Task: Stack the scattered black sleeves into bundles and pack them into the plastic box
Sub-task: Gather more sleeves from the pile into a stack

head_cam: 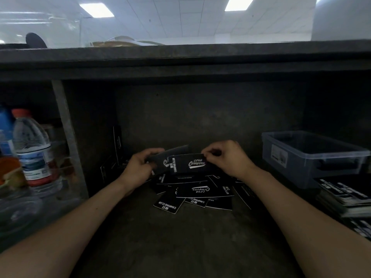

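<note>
Several black sleeves with white lettering lie scattered in a loose pile [197,192] on the dark shelf floor in the middle. Above the pile, my left hand [143,166] grips a small bundle of sleeves [160,160] by its left end. My right hand [224,157] pinches the top right corner of one black sleeve [189,163] that overlaps the front of that bundle. A grey plastic box [313,157] stands at the right, apart from both hands; its inside looks dark and I cannot tell what it holds.
Stacked black sleeves [345,195] lie in front of the box at the right edge. More sleeves lean against the back left wall [117,141]. Left of a vertical post [68,137] stand water bottles [32,149]. A thick shelf board [180,61] overhangs the workspace.
</note>
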The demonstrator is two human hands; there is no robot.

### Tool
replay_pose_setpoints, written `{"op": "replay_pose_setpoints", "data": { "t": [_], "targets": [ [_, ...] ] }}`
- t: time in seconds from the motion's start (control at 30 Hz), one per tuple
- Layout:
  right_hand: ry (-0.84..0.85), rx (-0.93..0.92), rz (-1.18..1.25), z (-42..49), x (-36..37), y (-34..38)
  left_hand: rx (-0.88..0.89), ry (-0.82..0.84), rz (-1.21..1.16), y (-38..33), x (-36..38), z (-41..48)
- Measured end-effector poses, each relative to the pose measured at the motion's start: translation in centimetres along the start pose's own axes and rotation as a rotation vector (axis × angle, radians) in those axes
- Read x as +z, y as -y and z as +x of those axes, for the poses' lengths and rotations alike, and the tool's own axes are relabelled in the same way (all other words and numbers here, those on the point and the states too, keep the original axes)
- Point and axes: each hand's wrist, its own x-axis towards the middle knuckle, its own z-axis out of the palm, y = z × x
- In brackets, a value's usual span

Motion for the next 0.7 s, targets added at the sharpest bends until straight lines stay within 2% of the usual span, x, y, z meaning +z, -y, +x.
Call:
{"op": "replay_pose_setpoints", "data": {
  "t": [0.07,0.13,0.23,0.3,0.37,0.47,0.53,0.7],
  "targets": [
    [0.021,-0.021,0.038,0.0,1.4,0.3,-0.057,0.079,-0.043,-0.5,0.5,-0.2],
    [-0.032,-0.017,0.046,-0.2,2.9,0.4,-0.11,0.128,-0.093,-0.8,0.7,-0.3],
    [-0.131,0.041,0.111,0.0,3.9,0.4,0.001,0.174,0.047,-0.7,0.7,-0.7],
    [-0.145,0.109,0.144,0.2,3.5,0.4,0.082,0.117,0.115,-0.2,0.5,-0.5],
    [0.003,0.18,0.168,0.0,2.8,0.0,0.092,0.006,0.116,0.1,0.1,-0.1],
    [0.391,0.193,0.136,-0.6,2.1,-0.4,0.042,-0.078,0.073,0.6,-0.7,0.7],
    [0.445,0.185,0.123,-0.5,1.8,-0.6,0.002,-0.045,0.072,0.9,-0.7,0.8],
    [0.383,0.057,-0.058,-0.1,1.5,-0.5,0.004,0.015,0.036,1.0,-0.3,0.6]
  ]
}}
